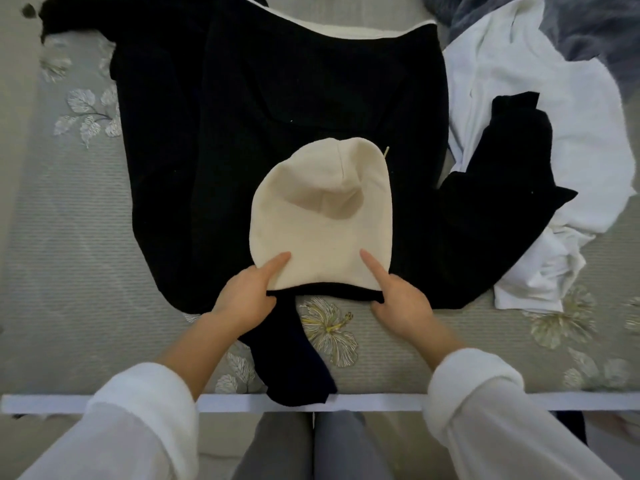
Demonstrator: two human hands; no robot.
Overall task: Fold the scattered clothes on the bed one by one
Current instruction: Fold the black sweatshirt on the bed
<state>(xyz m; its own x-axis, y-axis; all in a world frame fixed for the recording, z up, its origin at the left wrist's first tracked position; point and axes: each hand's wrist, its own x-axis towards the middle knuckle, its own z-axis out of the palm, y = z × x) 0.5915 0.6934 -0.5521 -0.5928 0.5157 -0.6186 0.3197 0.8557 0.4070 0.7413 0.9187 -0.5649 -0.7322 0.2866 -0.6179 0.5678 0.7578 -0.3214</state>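
Black hoodie (pixel 242 116) lies flat mid-bed; the left hand (pixel 246 296) pinches the near edge of its cream hood (pixel 322 216), forefinger laid on top, the right hand (pixel 399 301) mirrors it, so I'd tug both corners evenly to flatten the hood's dent.

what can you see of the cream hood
The hood is cream, soft knit-looking cloth, rounded, with a centre seam and a shadowed dent. It lies flat on the black hoodie, crown pointing away. The left hand and right hand pinch its black near edge, index fingers on the cream.
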